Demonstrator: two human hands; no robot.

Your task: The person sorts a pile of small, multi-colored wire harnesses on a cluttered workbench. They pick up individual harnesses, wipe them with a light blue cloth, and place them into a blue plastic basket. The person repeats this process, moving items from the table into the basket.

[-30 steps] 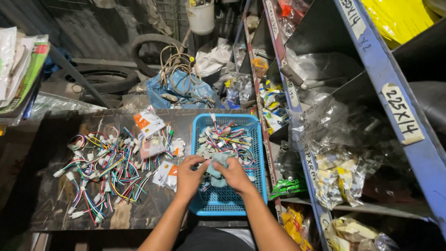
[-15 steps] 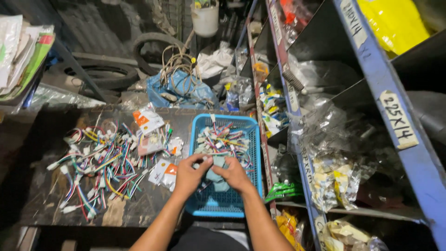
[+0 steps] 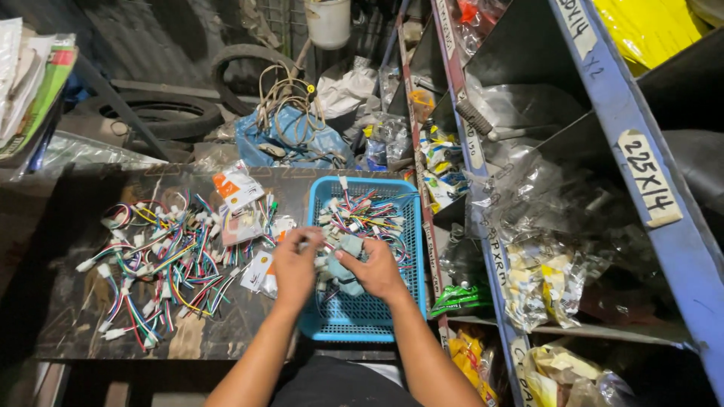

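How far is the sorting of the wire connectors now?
Some connectors already lie in the blue basket. The left hand and right hand hold a pale connector over it. A large pile of coloured wires remains on the dark table, so much appears left.

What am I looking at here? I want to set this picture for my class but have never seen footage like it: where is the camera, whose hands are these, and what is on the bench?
There is no machine here. A person wears a camera on the head, so the one view looks down at that person's own bare hands. The left hand and right hand meet over a blue plastic basket and together pinch a small pale connector piece; how each grips it is too small to tell. Inside the basket lie short coloured wire harnesses. On the dark worktop to the left lies a larger pile of similar wires and a few small packets. To the right stands a blue metal shelf stuffed with bagged parts.
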